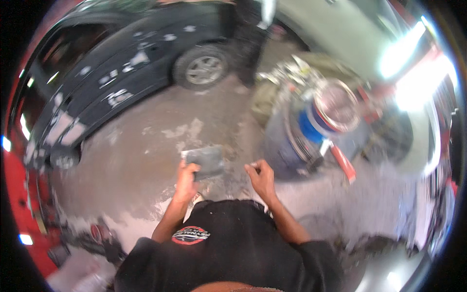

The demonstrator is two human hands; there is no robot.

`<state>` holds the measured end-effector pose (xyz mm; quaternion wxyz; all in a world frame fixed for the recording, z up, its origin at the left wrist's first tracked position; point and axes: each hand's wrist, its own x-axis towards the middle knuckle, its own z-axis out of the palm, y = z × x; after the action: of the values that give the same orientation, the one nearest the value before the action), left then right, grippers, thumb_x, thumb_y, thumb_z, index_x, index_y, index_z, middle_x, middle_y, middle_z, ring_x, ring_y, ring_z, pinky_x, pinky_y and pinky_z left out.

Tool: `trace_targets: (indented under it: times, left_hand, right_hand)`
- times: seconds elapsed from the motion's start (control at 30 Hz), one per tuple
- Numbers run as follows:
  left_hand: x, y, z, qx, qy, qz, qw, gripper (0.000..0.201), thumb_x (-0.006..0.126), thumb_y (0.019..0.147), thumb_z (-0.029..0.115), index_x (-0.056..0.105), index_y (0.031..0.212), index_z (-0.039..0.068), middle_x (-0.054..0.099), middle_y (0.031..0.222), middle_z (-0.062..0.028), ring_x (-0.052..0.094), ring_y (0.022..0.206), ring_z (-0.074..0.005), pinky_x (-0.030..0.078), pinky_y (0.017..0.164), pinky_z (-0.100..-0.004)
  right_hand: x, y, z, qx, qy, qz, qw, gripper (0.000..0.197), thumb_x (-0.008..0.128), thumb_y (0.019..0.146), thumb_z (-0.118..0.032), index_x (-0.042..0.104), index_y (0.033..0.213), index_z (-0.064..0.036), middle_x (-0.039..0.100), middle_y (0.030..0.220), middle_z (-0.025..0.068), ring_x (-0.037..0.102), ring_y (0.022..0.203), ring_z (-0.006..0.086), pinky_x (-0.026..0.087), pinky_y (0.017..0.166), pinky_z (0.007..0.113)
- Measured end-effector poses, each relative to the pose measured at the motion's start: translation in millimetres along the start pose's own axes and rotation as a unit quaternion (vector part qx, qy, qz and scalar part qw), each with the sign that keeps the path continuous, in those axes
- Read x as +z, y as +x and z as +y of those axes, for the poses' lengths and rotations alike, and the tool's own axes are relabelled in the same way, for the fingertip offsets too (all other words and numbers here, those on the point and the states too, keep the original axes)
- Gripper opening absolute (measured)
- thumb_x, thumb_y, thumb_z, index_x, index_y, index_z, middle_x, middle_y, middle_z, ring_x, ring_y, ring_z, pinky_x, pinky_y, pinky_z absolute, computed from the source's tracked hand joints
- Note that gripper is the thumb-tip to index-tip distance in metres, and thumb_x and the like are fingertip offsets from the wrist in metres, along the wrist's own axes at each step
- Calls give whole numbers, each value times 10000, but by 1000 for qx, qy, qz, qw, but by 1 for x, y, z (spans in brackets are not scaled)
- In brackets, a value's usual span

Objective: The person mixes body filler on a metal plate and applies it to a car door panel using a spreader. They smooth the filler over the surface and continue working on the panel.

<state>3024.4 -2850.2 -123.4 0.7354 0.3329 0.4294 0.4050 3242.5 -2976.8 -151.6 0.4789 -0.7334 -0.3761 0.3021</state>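
Black shirt cloth [228, 243] fills the near edge, with both bare forearms raised above it.

A grey sanding sheet [206, 160] is pinched at its lower left corner by the left hand [187, 177], its long axis running sideways toward the right hand [261, 176], which is curled closed just beside it, holding something small and pale that cannot be made out. A patched dark car [121, 73] is parked well beyond.

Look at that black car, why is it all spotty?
The black car has pale grey patches scattered over its side panels, unlike the dark paint around them. The left hand holds a grey flat sheet; the picture is blurred.
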Motion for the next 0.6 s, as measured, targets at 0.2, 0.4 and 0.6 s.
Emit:
trace_targets:
  times: [0.2, 0.4, 0.6]
  left_hand:
    - [33, -2, 0, 12, 57, -44, 997, 459, 506, 795, -100, 554, 1230, 38, 626, 1106, -44, 607, 989, -158, 518, 873, -328]
    - [52, 10, -2, -21, 29, -54, 998, 403, 609, 897, -54, 541, 1286, 24, 644, 1145, -60, 622, 993, -137, 512, 864, -289]
    - [62, 17, -18, -10, 63, -70, 995, 334, 663, 945, 75, 599, 1272, 82, 663, 1088, -5, 620, 941, -91, 511, 767, -267]
  right_hand:
    - [-130, -11, -62, -276, -223, -132, 926, 215, 705, 907, -241, 686, 841, -37, 664, 892, 127, 643, 821, 330, 534, 746, 441]
    - [-253, 37, -178, -417, -411, 126, 801, 153, 707, 790, -67, 695, 942, -79, 630, 1004, 95, 618, 957, 307, 534, 830, 421]
    - [-315, 139, -175, -232, -751, 100, 610, 245, 695, 829, -148, 720, 1066, -94, 614, 1274, 94, 576, 1162, 343, 440, 1031, 502]
